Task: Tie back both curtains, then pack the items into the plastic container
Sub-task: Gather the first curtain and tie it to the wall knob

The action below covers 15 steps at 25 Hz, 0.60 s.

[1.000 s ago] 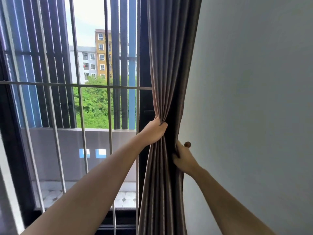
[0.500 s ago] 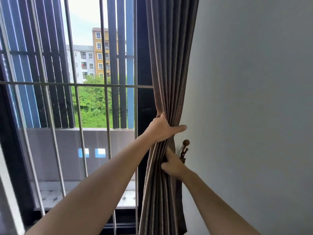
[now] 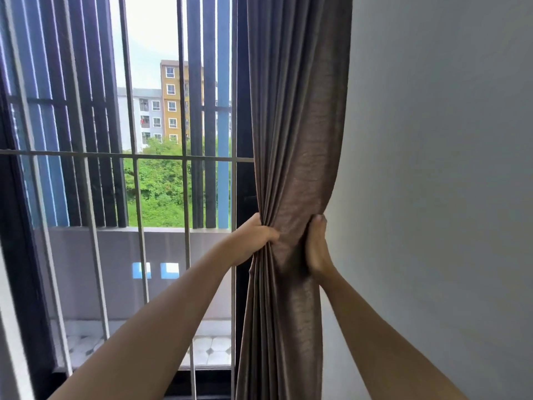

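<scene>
Head view. The brown curtain [image 3: 300, 125] hangs just right of the frame's centre, its long axis vertical, running from 12 o'clock down to 6 o'clock. It is widest in its upper half and narrows to a gathered waist below the centre. Under that it falls in close vertical pleats out of the lower edge of the frame.

Both hands hold the curtain at the waist. The left hand [image 3: 256, 236] grips the 9 o'clock edge of the bundle, with its fingers curled into the folds. The right hand [image 3: 315, 246] grips the 3 o'clock edge, thumb side up, with its fingers wrapped behind the cloth and hidden there. The fabric is bunched between the two hands. Both bare forearms enter from the lower edge, at 7 and 5 o'clock.

A plain pale grey wall [image 3: 432, 168] fills the 3 o'clock side, and the curtain's right edge lies against it. At 9 o'clock is a window behind a grille of thin metal bars [image 3: 184, 158]. Beyond the glass stand dark and blue vertical slats [image 3: 199, 140], a grey balcony parapet [image 3: 115, 255] and a pale tiled floor [image 3: 213, 350]. Farther out are green trees [image 3: 161, 186] and yellow and grey apartment blocks [image 3: 173, 102] under an overcast sky.
</scene>
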Motion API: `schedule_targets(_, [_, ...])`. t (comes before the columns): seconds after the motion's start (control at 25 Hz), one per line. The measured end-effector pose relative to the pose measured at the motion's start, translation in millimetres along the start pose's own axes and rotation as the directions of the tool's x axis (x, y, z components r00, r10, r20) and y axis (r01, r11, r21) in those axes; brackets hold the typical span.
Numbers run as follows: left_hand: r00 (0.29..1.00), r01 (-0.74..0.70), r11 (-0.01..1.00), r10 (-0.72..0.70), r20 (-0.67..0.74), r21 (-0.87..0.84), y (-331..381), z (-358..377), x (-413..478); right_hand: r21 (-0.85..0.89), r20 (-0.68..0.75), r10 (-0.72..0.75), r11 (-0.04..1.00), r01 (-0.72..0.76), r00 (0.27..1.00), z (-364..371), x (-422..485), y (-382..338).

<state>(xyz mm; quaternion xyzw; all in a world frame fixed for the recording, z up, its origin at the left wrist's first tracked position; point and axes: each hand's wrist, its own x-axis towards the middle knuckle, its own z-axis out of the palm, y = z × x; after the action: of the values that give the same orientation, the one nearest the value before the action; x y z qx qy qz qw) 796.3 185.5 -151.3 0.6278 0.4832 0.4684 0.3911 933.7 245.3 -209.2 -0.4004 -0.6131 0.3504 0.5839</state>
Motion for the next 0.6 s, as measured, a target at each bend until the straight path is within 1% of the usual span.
schedule_targets(0.12, [0.998,0.057,0.994,-0.06,-0.032,-0.095,-4,-9,-2,0.084,0.153,0.04,0.995,-0.053,0.987,-3,14,-1])
schedule_targets(0.32, [0.997,0.082,0.992,-0.082,0.002,-0.099,-6,-15,-1,0.172,0.278,0.135,0.967,-0.187,0.951,-3,11,-6])
schedule_targets(0.4, [0.998,0.064,0.997,-0.063,0.018,-0.04,-7,-17,3,0.208,0.284,0.143,0.956,-0.207,0.948,-3,9,-12])
schedule_targets(0.48, [0.999,0.024,0.999,-0.026,0.028,0.046,-5,-15,5,0.238,0.269,0.129,0.951,-0.195,0.955,-3,10,-16])
schedule_targets(0.6, [0.998,-0.016,0.993,0.009,0.061,0.119,3,-10,4,0.196,0.239,0.142,0.962,-0.191,0.961,-3,11,-20])
